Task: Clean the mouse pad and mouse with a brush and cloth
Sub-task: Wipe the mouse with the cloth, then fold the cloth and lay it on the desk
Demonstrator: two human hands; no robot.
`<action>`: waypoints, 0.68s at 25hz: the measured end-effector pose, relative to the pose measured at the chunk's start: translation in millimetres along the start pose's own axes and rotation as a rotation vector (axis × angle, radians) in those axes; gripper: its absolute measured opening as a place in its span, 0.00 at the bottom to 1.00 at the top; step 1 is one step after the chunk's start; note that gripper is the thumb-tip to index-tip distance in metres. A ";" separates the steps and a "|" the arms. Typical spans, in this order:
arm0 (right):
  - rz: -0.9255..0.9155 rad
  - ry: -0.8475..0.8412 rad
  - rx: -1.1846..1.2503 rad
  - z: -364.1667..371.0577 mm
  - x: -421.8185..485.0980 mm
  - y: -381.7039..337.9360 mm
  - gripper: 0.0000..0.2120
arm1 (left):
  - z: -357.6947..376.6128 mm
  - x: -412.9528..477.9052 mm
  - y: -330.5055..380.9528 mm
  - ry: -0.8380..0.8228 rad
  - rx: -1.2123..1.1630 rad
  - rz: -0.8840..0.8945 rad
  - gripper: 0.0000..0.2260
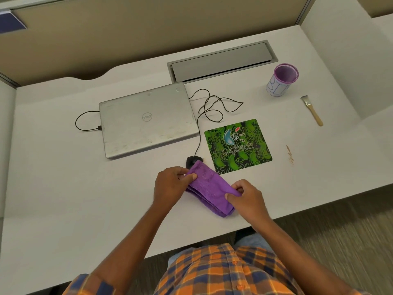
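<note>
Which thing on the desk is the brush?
Start at the white desk and look to its far right side, past the green patterned mouse pad. Near the purple-rimmed cup lies the small flat brush with a pale wooden handle. It is the only thin, stick-shaped thing there.

A single wide-angle camera worn on the person's head looks forward and steeply down over the near edge of the white tabletop (63,188). The orange-and-blue checked shirt (223,273) fills the bottom, the beige partition wall (127,39) the top.
</note>
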State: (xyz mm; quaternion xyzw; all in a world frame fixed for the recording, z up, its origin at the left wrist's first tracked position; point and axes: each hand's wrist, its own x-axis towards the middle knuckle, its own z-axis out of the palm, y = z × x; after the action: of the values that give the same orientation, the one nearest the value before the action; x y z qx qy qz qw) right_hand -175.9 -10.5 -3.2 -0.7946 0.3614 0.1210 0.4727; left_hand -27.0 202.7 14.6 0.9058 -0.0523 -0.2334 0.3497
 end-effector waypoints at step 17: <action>0.099 0.169 0.592 -244.9 97.6 50.5 0.14 | 134.6 126.5 277.8 -0.068 0.003 0.246 0.13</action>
State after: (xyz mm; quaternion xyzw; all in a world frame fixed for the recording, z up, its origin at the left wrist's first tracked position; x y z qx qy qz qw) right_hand -178.1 -275.5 39.4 -0.6109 0.4573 -0.0328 0.6454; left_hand 42.2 -120.2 61.5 0.8846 -0.1753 -0.2191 0.3725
